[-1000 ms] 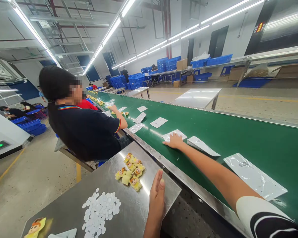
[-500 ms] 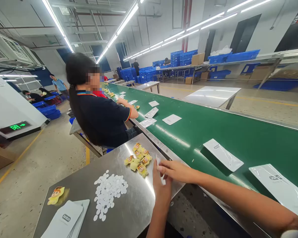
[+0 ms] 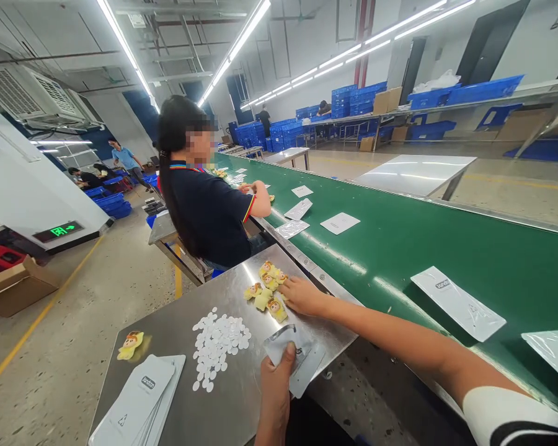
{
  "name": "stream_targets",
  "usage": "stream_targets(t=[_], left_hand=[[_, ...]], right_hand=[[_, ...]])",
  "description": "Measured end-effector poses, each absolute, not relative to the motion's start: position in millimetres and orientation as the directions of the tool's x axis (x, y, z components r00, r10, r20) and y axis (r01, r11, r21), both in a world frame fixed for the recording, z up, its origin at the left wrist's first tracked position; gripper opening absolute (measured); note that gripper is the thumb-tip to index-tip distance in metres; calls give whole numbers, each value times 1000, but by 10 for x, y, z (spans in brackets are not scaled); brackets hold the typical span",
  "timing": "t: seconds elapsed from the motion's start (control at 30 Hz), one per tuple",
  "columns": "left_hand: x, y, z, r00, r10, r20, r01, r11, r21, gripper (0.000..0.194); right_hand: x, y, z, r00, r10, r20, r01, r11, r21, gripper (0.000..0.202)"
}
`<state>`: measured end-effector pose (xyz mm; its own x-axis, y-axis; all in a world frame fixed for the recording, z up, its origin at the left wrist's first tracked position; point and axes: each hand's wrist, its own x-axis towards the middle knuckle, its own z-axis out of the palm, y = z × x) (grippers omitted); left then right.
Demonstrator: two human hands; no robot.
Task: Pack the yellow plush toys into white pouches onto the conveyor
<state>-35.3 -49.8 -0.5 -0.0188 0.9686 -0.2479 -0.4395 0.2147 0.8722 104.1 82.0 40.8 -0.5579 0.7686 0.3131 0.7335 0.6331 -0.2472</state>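
Note:
My left hand (image 3: 278,384) grips an open-topped silver-white plastic pouch (image 3: 308,365), its thumb pressed on the front, over the table's near right corner. My right hand (image 3: 304,296) reaches to the right side of a cluster of small yellow-suited doll figures (image 3: 268,282). Its fingers are bent around one of them, which they mostly cover. Left of the cluster lies a heap of round white discs (image 3: 221,341). A single doll figure (image 3: 131,345) rests at the table's left edge, beside a stack of flat printed pouches (image 3: 137,396).
A steel table (image 3: 242,396) adjoins a green conveyor belt (image 3: 376,248). Pouches lie along the belt, one (image 3: 458,303) close to my right arm. A co-worker in a dark shirt (image 3: 209,210) sits ahead on the left. An open cardboard box (image 3: 18,288) stands on the floor.
My hands have moved apart. The left now holds the pouch lower, its mouth open, while the right has gone forward to the doll figures. The view has turned slightly left.

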Motion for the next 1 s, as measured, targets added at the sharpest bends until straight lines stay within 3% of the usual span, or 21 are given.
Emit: stream_targets(t=[0.03, 0.1, 0.2, 0.27, 0.37, 0.47, 0.6, 0.67, 0.73, 0.8, 0.9, 1.0], left_hand=[[-341, -486, -4, 12, 976, -216, -379, 204, 903, 47], [-302, -464, -1, 66, 987, -148, -248, 160, 956, 44], [-220, -454, 37, 111, 991, -79, -113, 92, 989, 38], [-154, -467, 79, 159, 987, -36, -124, 56, 991, 37], [-53, -498, 114, 224, 974, 30, -246, 27, 969, 47], [54, -524, 115, 302, 947, 105, -318, -3, 948, 52], [253, -532, 181, 417, 899, 135, -196, -56, 979, 28], [379, -518, 257, 443, 886, 136, -140, -82, 987, 22], [492, -488, 323, 489, 859, 154, -140, -97, 985, 30], [559, -442, 338, 516, 842, 157, -168, -81, 983, 55], [539, -364, 237, 431, 896, 109, -204, -21, 979, 82], [420, -308, 88, 359, 933, 31, -199, 44, 979, 80]], right_hand=[[1081, 743, 466, -520, 791, 322, 744, 605, -283, 26], [1175, 546, 627, -452, 827, 335, 676, 563, -475, 33], [1275, 163, 887, -419, 854, 308, 313, 454, -834, 36], [1317, -93, 1008, -435, 859, 271, 200, 386, -901, 38], [1406, -386, 1078, -442, 855, 273, 364, 449, -816, 31], [1532, -567, 1077, -551, 772, 318, 509, 612, -605, 29], [1679, -708, 1109, -633, 750, 191, 661, 652, -372, 33], [1768, -711, 1146, -644, 756, 115, 675, 633, -379, 32], [1920, -635, 1179, -622, 781, 53, 682, 574, -453, 30], [2173, -468, 1207, -517, 856, 33, 743, 467, -480, 28], [2720, -76, 1263, -237, 971, 31, 885, 229, -405, 27], [3264, 398, 1346, 33, 998, -46, 952, -45, -302, 29]])
